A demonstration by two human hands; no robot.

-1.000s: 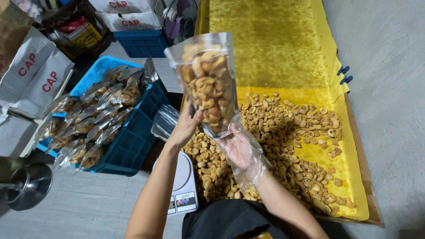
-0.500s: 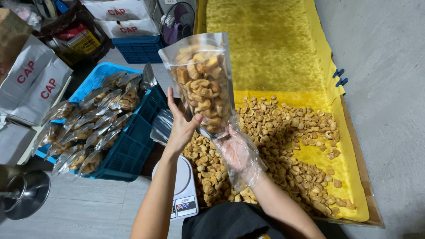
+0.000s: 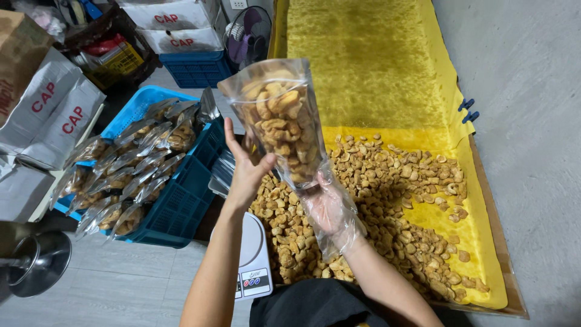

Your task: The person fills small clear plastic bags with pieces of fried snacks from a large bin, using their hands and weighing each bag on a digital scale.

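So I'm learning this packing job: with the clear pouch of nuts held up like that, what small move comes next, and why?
Probably lower the clear plastic pouch of golden nuts onto the white digital scale. Left hand steadies its side, the gloved right hand holds its bottom; it looks filled, its top open, and the scale sits bare below.

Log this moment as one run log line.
left hand: steadies clear pouch | right hand: gloved, grips pouch bottom | pouch: raised, holds cashews
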